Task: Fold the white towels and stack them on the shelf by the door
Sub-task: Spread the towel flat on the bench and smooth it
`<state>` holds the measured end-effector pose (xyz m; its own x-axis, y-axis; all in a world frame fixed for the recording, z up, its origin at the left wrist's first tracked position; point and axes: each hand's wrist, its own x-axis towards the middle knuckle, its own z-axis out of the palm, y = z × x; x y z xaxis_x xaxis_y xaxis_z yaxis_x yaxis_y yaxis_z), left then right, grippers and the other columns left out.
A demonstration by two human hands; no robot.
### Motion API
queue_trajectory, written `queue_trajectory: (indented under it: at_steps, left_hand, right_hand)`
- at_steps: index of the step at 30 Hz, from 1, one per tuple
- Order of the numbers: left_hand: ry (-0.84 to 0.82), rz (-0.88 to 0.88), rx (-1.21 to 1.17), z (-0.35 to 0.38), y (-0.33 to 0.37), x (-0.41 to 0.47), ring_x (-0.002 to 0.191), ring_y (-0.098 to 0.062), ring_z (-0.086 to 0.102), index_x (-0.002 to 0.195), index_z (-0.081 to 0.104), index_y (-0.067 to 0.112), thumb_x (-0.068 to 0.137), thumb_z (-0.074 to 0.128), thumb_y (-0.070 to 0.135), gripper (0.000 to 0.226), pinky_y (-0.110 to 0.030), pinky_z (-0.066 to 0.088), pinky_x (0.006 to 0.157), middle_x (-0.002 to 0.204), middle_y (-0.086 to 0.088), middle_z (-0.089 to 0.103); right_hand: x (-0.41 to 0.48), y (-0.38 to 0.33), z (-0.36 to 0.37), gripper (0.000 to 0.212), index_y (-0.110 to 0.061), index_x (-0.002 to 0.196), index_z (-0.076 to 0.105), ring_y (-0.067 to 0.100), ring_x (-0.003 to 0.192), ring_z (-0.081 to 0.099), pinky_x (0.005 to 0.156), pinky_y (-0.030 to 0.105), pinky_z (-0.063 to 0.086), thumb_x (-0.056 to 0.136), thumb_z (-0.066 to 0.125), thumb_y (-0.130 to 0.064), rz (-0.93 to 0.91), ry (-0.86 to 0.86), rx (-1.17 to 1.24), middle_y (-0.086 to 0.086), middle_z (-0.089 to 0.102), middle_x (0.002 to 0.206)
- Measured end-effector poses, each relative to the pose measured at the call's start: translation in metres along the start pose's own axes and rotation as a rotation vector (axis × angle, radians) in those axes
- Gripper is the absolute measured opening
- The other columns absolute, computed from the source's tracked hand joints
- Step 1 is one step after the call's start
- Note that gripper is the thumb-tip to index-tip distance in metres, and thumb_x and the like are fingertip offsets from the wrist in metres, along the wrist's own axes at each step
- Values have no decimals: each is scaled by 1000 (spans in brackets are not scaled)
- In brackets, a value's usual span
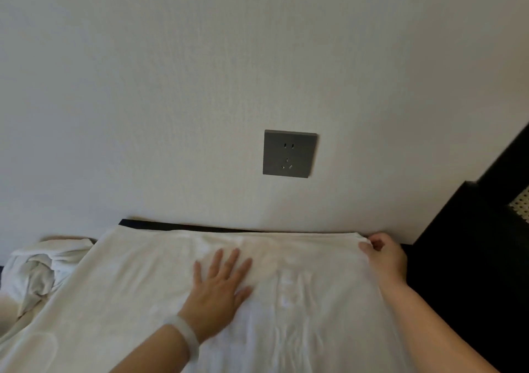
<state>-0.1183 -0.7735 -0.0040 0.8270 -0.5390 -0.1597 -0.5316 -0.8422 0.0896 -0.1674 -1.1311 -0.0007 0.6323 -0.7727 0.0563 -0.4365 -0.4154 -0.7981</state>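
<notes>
Head view puts the white towel [300, 301] right in front of me, spread flat over a dark surface [177, 225] with its far edge along the foot of the wall [171, 86]. My left hand [221, 284] lies on the middle of it, fingers straight and spread, pressing the cloth down; a pale bracelet [186, 335] sits on that wrist. My right hand [383, 254] is well apart from it at the far right corner, thumb and fingers pinching the hem. I judge I'm at the flattening and squaring stage of folding this towel. Next, I'd say, that corner wants lifting and carrying across while my flat palm keeps the rest from sliding. More crumpled towels [37, 269] wait in a heap to my left, touching this one's edge. A grey socket [289, 154] is on the wall above, and dark furniture [472, 229] stands to the right. I can't see the shelf or door.
</notes>
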Motion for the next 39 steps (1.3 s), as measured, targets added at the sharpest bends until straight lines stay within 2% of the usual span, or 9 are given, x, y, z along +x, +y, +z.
queue_trajectory:
  at_steps: [3, 6, 9, 11, 14, 17, 21, 27, 39]
  left_hand:
    - [-105, -23, -24, -7, -12, 28, 151, -32, -6, 152, 0, 48, 58, -33, 83, 106, -74, 11, 107, 162, 13, -12]
    - [-126, -60, -52, -17, -14, 41, 149, -30, -16, 148, -15, 51, 45, -37, 85, 111, -73, 5, 109, 160, 16, -22]
    - [-67, -71, 3, -16, -17, 50, 151, -30, -8, 152, -8, 44, 83, -9, 74, 76, -69, 11, 110, 163, 12, -13]
    - [89, -58, 44, -18, -13, 58, 147, -32, 21, 154, 23, 31, 101, 32, 49, 56, -60, 28, 107, 162, 2, 19]
    - [302, 136, 57, -20, -3, 76, 92, -26, 62, 112, 69, 18, 72, 79, 16, 42, -39, 49, 75, 111, 0, 67]
    - [288, 167, -88, -21, 11, 91, 83, -22, 54, 106, 68, 16, 82, 69, 7, 26, -32, 49, 72, 105, 0, 62]
    - [285, 137, -243, -17, 20, 104, 93, -22, 54, 116, 63, 14, 97, 49, 10, 23, -34, 51, 77, 117, -1, 54]
    - [222, 117, -266, -29, 27, 105, 74, -20, 51, 106, 59, 14, 99, 49, 17, 12, -31, 41, 61, 108, -1, 43]
    - [87, 60, -129, -41, 34, 113, 68, -24, 59, 108, 53, 17, 93, 42, 4, 23, -35, 48, 59, 78, 1, 57]
  right_hand:
    - [-2, 5, 2, 17, -19, 77, 63, 34, 82, 59, 78, 44, 50, 76, 78, -11, -142, 20, -102, 7, 62, 83]
    - [-3, 1, -3, 14, -14, 76, 68, 32, 87, 53, 80, 41, 47, 74, 81, -7, -254, 63, -188, 4, 55, 84]
    - [2, -2, -7, 16, -14, 70, 67, 28, 82, 55, 73, 36, 46, 76, 80, -9, -224, 49, -182, 1, 54, 83]
    - [8, -4, -8, 19, -14, 68, 64, 25, 72, 56, 66, 33, 43, 78, 79, -10, -153, -4, -135, -2, 58, 75]
    - [10, -8, -9, 17, -13, 70, 65, 20, 64, 56, 62, 27, 43, 77, 80, -6, -95, -88, -41, -1, 62, 66]
    - [10, -7, -15, 23, -16, 66, 66, 15, 62, 53, 56, 14, 38, 70, 81, 1, -88, -143, -2, 2, 62, 69]
    - [10, -7, -23, 30, -15, 64, 61, 20, 74, 55, 62, 21, 40, 69, 80, 7, 38, -201, 29, 8, 61, 82]
    - [11, -21, -22, 31, -10, 85, 59, 17, 73, 55, 61, 27, 43, 74, 74, 15, 213, -325, 257, 6, 57, 85]
    - [3, -6, -2, 38, -26, 70, 64, 21, 68, 57, 58, 23, 40, 71, 62, 12, -62, -21, -19, -3, 65, 72]
